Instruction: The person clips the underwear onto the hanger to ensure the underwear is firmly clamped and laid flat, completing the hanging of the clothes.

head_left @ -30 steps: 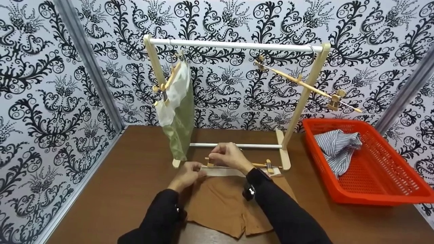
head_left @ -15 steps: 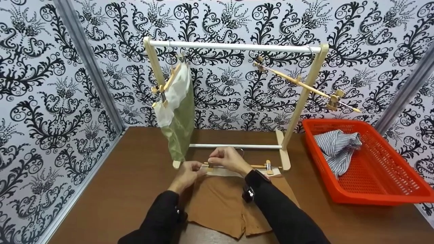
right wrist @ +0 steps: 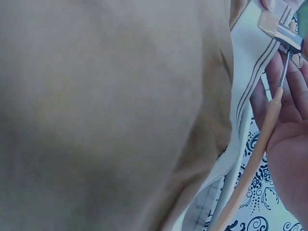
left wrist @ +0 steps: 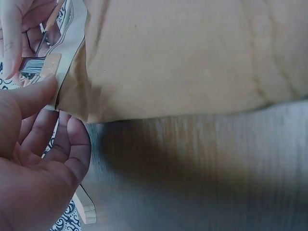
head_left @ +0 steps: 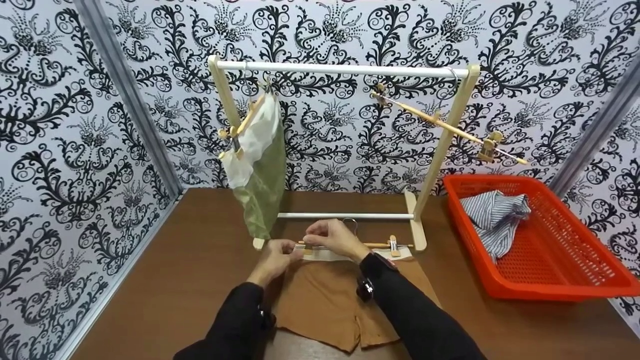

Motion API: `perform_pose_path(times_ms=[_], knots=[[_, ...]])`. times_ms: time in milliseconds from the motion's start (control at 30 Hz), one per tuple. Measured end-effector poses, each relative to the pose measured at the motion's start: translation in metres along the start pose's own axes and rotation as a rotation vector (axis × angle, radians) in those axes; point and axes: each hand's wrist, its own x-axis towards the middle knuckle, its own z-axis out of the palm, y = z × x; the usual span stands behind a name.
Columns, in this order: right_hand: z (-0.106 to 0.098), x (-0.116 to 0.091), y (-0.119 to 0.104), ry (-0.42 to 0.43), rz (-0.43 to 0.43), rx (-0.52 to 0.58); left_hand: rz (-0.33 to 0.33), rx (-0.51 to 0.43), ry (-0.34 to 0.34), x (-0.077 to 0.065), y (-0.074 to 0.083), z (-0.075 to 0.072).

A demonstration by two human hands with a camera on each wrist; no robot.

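Note:
Brown shorts (head_left: 320,300) lie flat on the table, their pale waistband (head_left: 327,254) toward the rack. My left hand (head_left: 274,259) pinches the waistband's left corner between thumb and fingers. My right hand (head_left: 336,239) pinches the left clip of a wooden clip hanger (head_left: 378,245). In the left wrist view, that clip (left wrist: 51,65) has its wooden pad over the waistband, right beside my left thumb. The hanger's right clip (head_left: 393,246) sits on the waistband's other end. My right hand hides part of the hanger bar in the head view.
A wooden rack with a white rail (head_left: 340,68) stands behind. Green and white clothing (head_left: 262,165) hangs at its left, a bare clip hanger (head_left: 432,119) at its right. A red basket (head_left: 565,289) with a striped cloth (head_left: 497,220) stands on the table's right.
My right hand has come down slightly with the hanger's left clip, which now lies over the waistband. The left hand has kept its hold on the corner.

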Motion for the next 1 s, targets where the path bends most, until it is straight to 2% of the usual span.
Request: perform_pose_path(times_ms=[267,367,533,767,933,1000], knots=[[-0.001,-0.002,-0.002,0.004,-0.019,-0.063,0.017,-0.049,-0.038,-0.002,0.001,0.000],[-0.002,-0.003,-0.002,-0.005,-0.029,-0.069,0.018,-0.039,-0.025,-0.002,0.001,0.001],[-0.007,-0.006,-0.004,0.017,-0.024,-0.095,0.022,-0.015,0.028,-0.001,0.001,0.004],[-0.018,-0.012,-0.008,0.034,0.017,-0.129,-0.006,0.028,0.081,0.003,0.003,0.008],[-0.027,-0.016,-0.008,0.037,0.023,-0.140,0.065,0.149,0.191,0.004,0.011,0.016],[-0.033,-0.017,-0.011,0.059,0.006,-0.130,0.116,0.194,0.241,0.004,0.017,0.022]])
